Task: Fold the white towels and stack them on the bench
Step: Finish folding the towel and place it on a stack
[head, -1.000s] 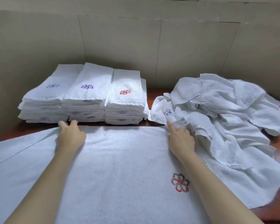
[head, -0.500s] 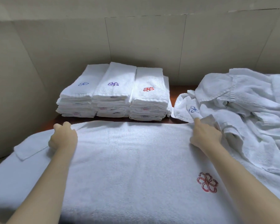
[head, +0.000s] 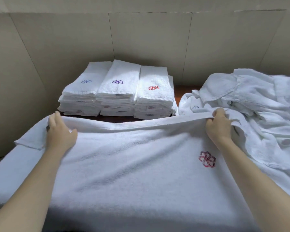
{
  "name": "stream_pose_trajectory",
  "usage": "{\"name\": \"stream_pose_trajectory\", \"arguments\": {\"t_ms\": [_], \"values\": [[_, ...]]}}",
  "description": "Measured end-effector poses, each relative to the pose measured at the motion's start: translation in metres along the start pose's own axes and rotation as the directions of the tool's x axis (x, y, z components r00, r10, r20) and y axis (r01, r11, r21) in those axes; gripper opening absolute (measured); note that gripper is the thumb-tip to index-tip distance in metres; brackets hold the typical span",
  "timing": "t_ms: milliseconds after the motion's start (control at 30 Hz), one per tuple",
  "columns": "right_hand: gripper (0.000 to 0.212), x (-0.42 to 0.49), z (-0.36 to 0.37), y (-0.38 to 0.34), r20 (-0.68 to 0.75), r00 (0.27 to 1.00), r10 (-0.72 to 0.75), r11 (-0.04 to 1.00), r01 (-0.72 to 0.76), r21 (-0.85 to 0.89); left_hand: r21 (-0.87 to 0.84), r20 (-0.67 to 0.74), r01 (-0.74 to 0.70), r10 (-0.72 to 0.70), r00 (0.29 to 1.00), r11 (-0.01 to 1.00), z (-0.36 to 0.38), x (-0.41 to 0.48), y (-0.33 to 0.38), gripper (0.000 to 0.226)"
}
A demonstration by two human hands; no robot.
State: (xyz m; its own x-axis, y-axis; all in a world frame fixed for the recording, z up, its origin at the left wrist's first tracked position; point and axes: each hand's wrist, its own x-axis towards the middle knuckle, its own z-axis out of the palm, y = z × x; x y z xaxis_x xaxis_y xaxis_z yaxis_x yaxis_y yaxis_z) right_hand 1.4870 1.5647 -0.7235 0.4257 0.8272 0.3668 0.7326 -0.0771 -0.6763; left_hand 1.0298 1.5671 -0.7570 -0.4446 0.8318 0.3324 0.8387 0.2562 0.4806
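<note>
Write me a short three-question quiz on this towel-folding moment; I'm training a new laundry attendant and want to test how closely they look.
1. True or false: both hands grip the far edge of the spread towel.
2. How many side-by-side stacks make up the folded towels by the wall?
3. Multiple choice: the unfolded towel pile lies (A) left of the stacks, (B) right of the stacks, (C) on top of them.

Key
1. True: the left hand and right hand both hold that edge, lifted off the bench.
2. Three, with blue, purple and red flower embroidery on top.
3. B.
</note>
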Motion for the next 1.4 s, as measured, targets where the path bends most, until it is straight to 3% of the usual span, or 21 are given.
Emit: {"name": "stream_pose_trajectory", "arguments": {"t_ms": [200, 367, 433, 533, 600, 733, 900, 1000, 1100, 1133, 1200, 1300, 1400], "values": [[0.020, 0.009, -0.011, -0.005, -0.037, 0.999, -0.002, 0.980, 0.009, 0.201, -0.087, -0.194, -0.071, 0.053, 0.979, 0.994, -0.016, 0.036, 0.024, 0.094], [0.018, 0.010, -0.024, -0.004, -0.105, 0.994, 0.035, 0.964, -0.006, 0.264, -0.104, -0.265, -0.154, 0.122, 0.957, 0.983, -0.032, 0.059, 0.051, 0.092], [0.016, 0.004, -0.028, -0.006, -0.174, 0.983, 0.059, 0.966, -0.012, 0.258, -0.099, -0.277, -0.143, 0.110, 0.954, 0.985, -0.035, 0.053, 0.051, 0.081], [0.018, -0.009, -0.032, -0.008, -0.236, 0.969, 0.068, 0.974, -0.014, 0.224, -0.124, -0.295, -0.084, 0.044, 0.955, 0.989, -0.029, 0.027, 0.037, 0.042], [0.020, -0.020, -0.035, -0.006, -0.192, 0.979, 0.061, 0.985, -0.027, 0.172, -0.143, -0.254, 0.008, -0.045, 0.966, 0.990, -0.021, 0.002, 0.023, 0.029], [0.025, -0.042, -0.044, 0.007, -0.020, 0.992, 0.128, 0.986, -0.125, 0.113, -0.124, -0.139, 0.058, -0.075, 0.987, 0.991, -0.024, -0.033, -0.002, 0.028], [0.020, -0.061, -0.066, 0.025, -0.032, 0.969, 0.245, 0.948, -0.232, 0.216, -0.187, -0.270, 0.017, -0.067, 0.961, 0.982, -0.051, -0.054, -0.020, 0.025], [0.020, -0.067, -0.074, 0.032, 0.100, 0.918, 0.385, 0.869, -0.397, 0.297, -0.122, -0.206, 0.039, -0.064, 0.977, 0.992, -0.058, -0.066, -0.036, 0.028], [0.013, -0.077, -0.076, 0.036, 0.379, 0.798, 0.469, 0.841, -0.534, 0.085, -0.055, 0.014, 0.167, -0.166, 0.986, 0.984, -0.064, -0.076, -0.048, 0.033], [0.013, -0.081, -0.076, 0.037, 0.435, 0.774, 0.459, 0.865, -0.501, -0.022, -0.040, 0.052, 0.208, -0.206, 0.977, 0.977, -0.065, -0.078, -0.049, 0.036], [0.017, -0.086, -0.077, 0.035, 0.448, 0.794, 0.411, 0.911, -0.372, -0.176, 0.036, 0.076, 0.266, -0.268, 0.960, 0.963, -0.066, -0.084, -0.042, 0.041], [0.019, -0.093, -0.080, 0.029, 0.420, 0.845, 0.329, 0.942, -0.263, -0.209, 0.175, 0.047, 0.331, -0.344, 0.938, 0.927, -0.067, -0.091, -0.021, 0.039], [0.026, -0.098, -0.075, 0.022, 0.333, 0.921, 0.201, 0.955, -0.109, -0.275, 0.170, 0.026, 0.116, -0.122, 0.992, 0.979, -0.060, -0.090, -0.001, 0.044]]}}
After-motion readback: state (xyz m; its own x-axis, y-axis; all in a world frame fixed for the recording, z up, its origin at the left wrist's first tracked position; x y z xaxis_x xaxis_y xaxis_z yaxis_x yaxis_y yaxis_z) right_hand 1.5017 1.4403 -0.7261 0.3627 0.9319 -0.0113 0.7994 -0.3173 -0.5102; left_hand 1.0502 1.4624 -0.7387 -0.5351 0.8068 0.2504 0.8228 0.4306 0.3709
